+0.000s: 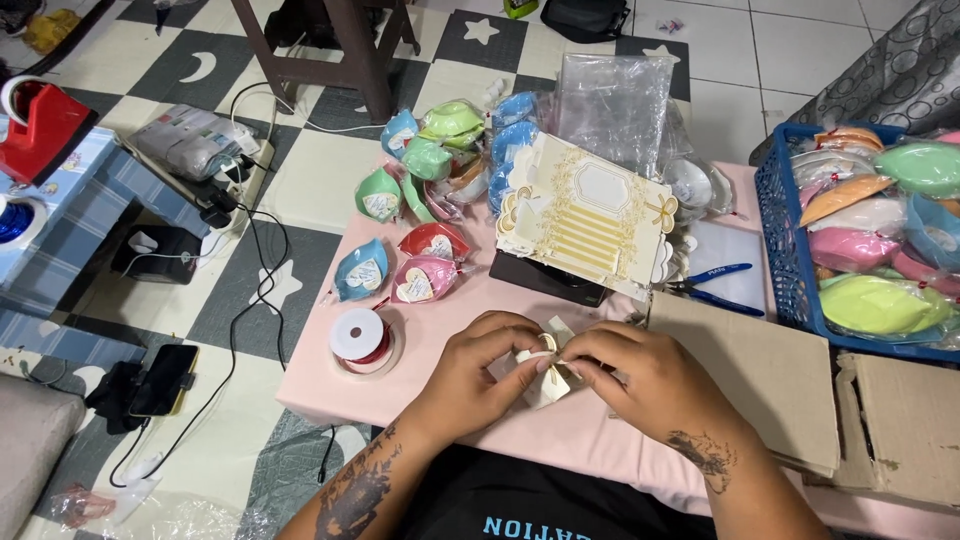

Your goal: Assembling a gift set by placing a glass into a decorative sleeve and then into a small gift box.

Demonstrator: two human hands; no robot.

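My left hand [483, 365] and my right hand [640, 378] meet over the front of a low pink table [440, 395]. Between their fingertips they pinch a small cream paper favour [548, 372] with a gold bow on top. Just behind it a stack of cream and gold cards [590, 215] leans on a dark stand. Left of my left hand lies a spool of red ribbon [361, 338] on a white ring.
Several wrapped pastel packets [430, 160] lie at the table's back left. A blue basket [775, 225] of similar packets stands right, with blue-handled pliers [715, 285] and cardboard sheets [760, 375] beside it. Clear bags [612, 95], cables and a phone [165, 380] lie around.
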